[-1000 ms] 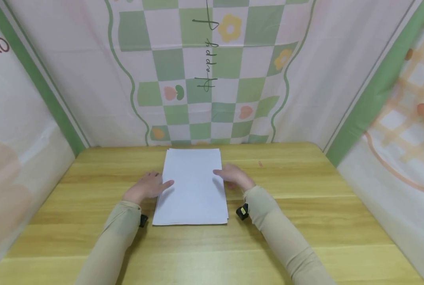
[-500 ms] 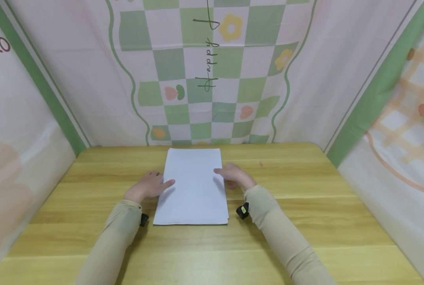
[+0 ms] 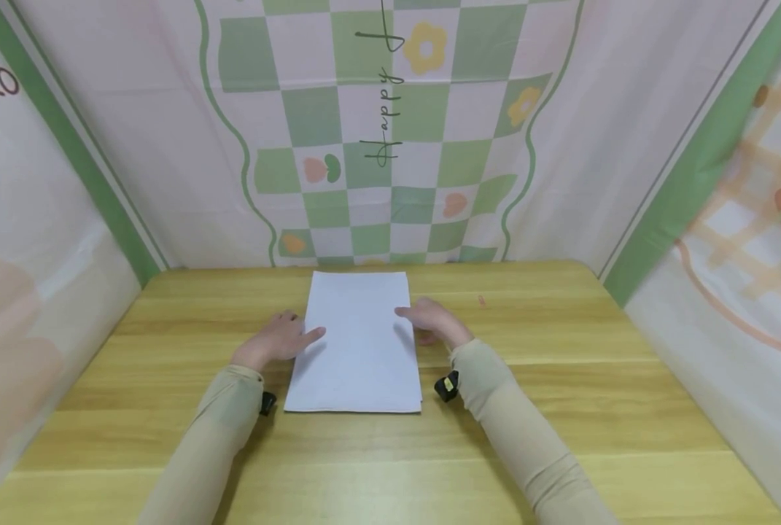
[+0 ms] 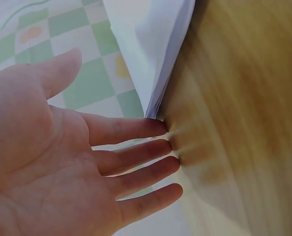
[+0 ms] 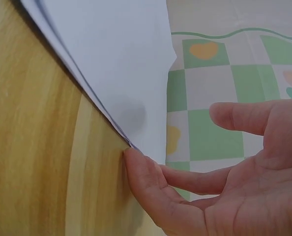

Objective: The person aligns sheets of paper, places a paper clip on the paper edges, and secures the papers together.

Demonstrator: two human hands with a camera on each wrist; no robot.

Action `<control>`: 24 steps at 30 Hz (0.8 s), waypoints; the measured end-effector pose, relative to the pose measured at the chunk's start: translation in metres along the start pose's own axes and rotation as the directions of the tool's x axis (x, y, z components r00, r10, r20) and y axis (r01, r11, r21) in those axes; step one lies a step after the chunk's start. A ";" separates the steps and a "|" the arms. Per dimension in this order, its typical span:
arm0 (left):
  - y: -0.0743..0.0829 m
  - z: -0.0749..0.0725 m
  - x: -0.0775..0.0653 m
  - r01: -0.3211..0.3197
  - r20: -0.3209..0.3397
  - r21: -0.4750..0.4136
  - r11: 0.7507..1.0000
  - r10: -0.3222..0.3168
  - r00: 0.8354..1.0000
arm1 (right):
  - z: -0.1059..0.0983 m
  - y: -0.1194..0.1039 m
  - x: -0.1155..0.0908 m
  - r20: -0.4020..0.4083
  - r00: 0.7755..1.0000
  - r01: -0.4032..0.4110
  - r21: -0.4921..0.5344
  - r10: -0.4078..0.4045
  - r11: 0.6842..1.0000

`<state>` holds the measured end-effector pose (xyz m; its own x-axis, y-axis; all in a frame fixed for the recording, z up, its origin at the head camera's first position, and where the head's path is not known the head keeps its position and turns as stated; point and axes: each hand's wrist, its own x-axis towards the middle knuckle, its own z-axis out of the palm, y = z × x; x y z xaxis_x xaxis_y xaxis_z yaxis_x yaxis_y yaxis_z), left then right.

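A stack of white paper sheets [image 3: 357, 357] lies flat on the wooden table, its long sides pointing away from me. At the stack's left edge, my left hand [image 3: 278, 339] has its fingertips against the sheets. In the left wrist view those fingers [image 4: 131, 129] are straight and the thumb stands apart from the paper. My right hand [image 3: 432, 321] touches the opposite long edge with gently bent fingers [image 5: 141, 172], its thumb raised clear of the sheets. At the near right corner a lower sheet sticks out slightly.
The wooden table [image 3: 600, 408] ends at a patterned cloth backdrop [image 3: 370, 168] just behind the stack. A tiny reddish clip-like item [image 3: 482, 300] lies to the right of the right hand. Cloth walls rise on both sides.
My left hand has shifted slightly right against the stack. The sheet that peeked out at the far left corner now lines up with the others. My right hand has barely moved.
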<state>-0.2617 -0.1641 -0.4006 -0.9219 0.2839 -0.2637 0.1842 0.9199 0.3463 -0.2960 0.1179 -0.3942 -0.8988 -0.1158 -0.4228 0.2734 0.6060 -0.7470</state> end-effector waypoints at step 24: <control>-0.005 0.001 0.009 -0.038 -0.032 -0.115 0.993 0.034 0.999 | -0.003 0.001 0.004 0.024 1.000 -0.012 0.055 0.011 0.998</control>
<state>-0.2701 -0.1659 -0.4058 -0.9254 0.3064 -0.2229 0.1783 0.8712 0.4575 -0.3004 0.1203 -0.3948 -0.8873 -0.1278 -0.4432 0.3028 0.5634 -0.7687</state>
